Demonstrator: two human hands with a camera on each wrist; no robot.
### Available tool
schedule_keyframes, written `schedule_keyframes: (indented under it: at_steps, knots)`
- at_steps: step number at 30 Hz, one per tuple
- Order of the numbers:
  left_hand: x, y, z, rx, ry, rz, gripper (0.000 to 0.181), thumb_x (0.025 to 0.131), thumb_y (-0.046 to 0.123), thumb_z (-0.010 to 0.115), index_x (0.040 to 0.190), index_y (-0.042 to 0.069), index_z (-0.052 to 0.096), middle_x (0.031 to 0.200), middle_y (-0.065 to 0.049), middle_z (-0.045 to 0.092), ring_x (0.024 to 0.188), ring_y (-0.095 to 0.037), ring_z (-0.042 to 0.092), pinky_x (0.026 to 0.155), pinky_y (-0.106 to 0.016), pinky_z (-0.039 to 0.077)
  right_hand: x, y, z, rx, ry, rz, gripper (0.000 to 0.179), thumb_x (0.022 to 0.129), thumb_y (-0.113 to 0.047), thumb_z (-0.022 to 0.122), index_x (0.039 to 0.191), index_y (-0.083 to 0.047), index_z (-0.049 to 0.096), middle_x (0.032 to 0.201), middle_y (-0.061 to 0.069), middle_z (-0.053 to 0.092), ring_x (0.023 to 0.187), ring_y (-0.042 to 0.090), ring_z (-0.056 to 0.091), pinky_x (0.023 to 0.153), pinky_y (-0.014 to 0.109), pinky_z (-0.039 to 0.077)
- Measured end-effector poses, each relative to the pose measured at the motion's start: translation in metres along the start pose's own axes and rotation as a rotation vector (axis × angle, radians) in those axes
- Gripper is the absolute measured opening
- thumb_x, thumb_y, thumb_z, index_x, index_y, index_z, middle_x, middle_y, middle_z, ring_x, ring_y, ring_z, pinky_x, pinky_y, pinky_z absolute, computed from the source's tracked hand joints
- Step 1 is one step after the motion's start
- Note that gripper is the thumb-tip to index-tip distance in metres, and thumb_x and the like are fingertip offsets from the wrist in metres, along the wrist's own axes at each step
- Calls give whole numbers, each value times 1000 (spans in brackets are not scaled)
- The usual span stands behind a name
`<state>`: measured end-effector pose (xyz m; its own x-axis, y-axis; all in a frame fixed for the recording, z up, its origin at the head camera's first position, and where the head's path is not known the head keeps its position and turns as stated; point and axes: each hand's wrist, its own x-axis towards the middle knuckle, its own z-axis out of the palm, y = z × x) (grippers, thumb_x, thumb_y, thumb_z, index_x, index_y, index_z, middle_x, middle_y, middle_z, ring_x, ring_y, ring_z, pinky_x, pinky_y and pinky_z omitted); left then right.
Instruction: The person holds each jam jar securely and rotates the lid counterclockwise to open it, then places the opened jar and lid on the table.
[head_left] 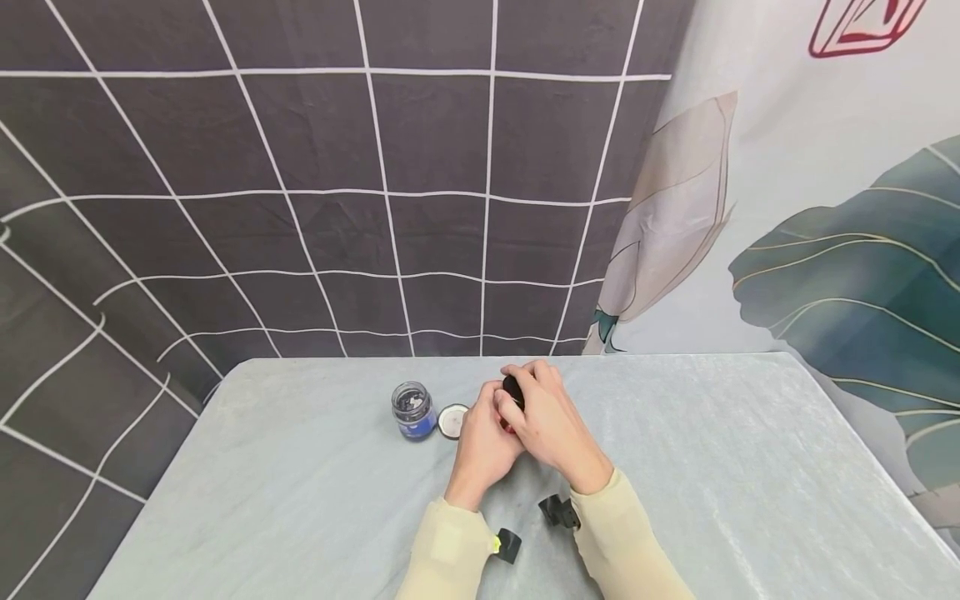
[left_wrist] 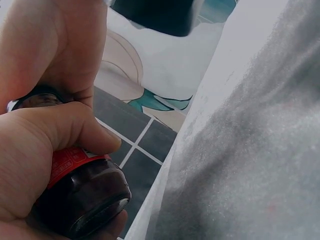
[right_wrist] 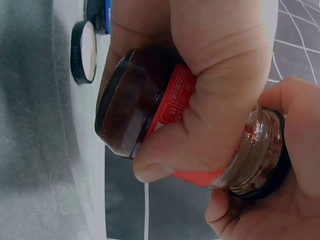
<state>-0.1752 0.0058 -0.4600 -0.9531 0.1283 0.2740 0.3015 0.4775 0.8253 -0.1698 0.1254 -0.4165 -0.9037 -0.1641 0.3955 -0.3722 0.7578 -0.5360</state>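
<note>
Held up between both hands is a glass jar with dark brown contents and a red label. My left hand grips its body, the thumb lying across the label. At the other end my right hand has its fingers curled round the black lid, which sits on the jar's mouth. Reddish bits show through the glass just below the lid in the right wrist view. The jar is tilted onto its side there, and the hands hide much of it in the head view.
To the left of my hands stands an uncovered glass jar with a blue label and dark residue inside. Beside it is a loose lid, pale inside with a dark rim. A light grey cloth covers the table, and a gridded dark curtain hangs behind.
</note>
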Motion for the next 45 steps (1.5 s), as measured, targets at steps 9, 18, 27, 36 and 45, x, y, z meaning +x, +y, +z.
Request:
schedule_keyframes:
  at_steps: [9,18,27,36,45]
  knots:
    - [1,-1,1,-2,6,8,46,76,10,77,119,10,58,99,-7,72,86,-21,69,77,-36,55,0,0,0,2,-1,16,38,99,-24,58,128,-2,65,111,11,57,103,29,49,84,41,47]
    - [0,-2,1,0,-10,-19,48,76,11,77,121,10,58,97,-5,72,83,-16,66,75,-34,54,1,1,0,2,7,6,41,97,-23,60,130,1,63,112,13,58,105,30,50,86,43,47]
    - [0,-3,1,1,-7,-23,49,76,12,78,120,9,58,96,-4,71,80,-14,63,74,-33,53,1,1,0,8,30,-6,42,96,-24,61,129,2,63,111,13,59,108,31,50,89,44,47]
    - [1,-4,1,3,-6,-30,49,73,10,79,118,10,59,84,1,65,72,-12,56,67,-30,48,1,2,0,19,45,-7,43,95,-24,61,131,0,61,110,13,60,113,35,51,93,46,46]
    - [1,-4,1,-7,-3,-38,50,72,10,78,119,11,59,79,4,61,69,-11,54,65,-28,46,1,2,0,27,45,-8,39,94,-24,63,126,-1,64,111,12,60,111,33,50,91,45,47]
